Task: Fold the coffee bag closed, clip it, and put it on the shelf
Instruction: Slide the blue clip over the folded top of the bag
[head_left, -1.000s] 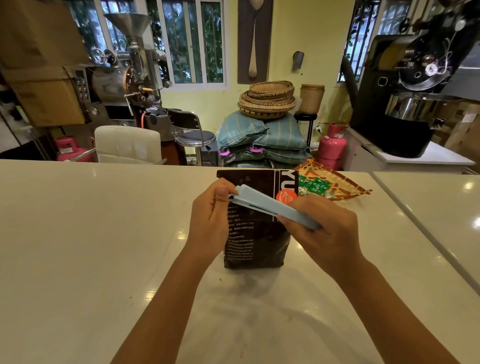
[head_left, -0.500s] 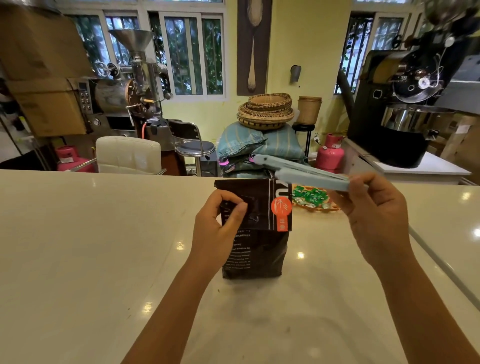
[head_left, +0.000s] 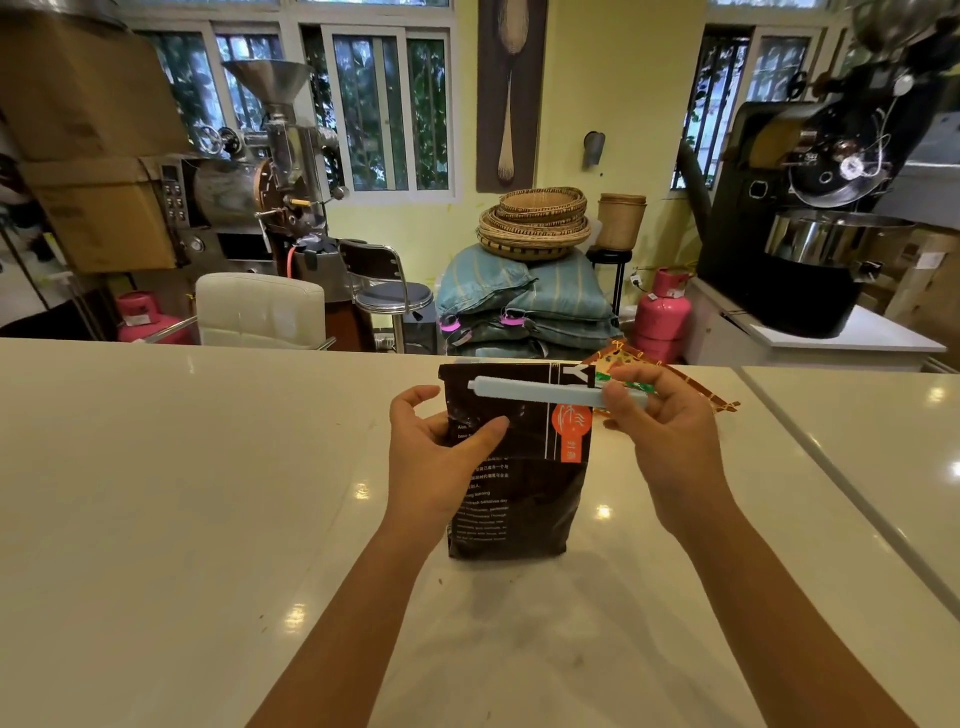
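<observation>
A dark brown coffee bag (head_left: 524, 493) with an orange label stands upright on the white counter (head_left: 156, 493), its top folded down. A long light-blue clip (head_left: 535, 391) lies across the folded top. My right hand (head_left: 665, 431) pinches the clip's right end. My left hand (head_left: 441, 457) holds the bag's left side, thumb on its front and fingers behind. No shelf is in view.
A colourful patterned packet (head_left: 691, 384) lies on the counter behind the bag. Beyond the counter stand a white chair (head_left: 260, 309), stacked sacks with woven baskets (head_left: 535, 223), pink gas cylinders (head_left: 662, 312) and coffee roasters (head_left: 810, 223). A seam divides the counter at right.
My right hand lifted the clip above the bag, then brought it down level across the folded top. My left hand shifted from the clip to the bag's left side.
</observation>
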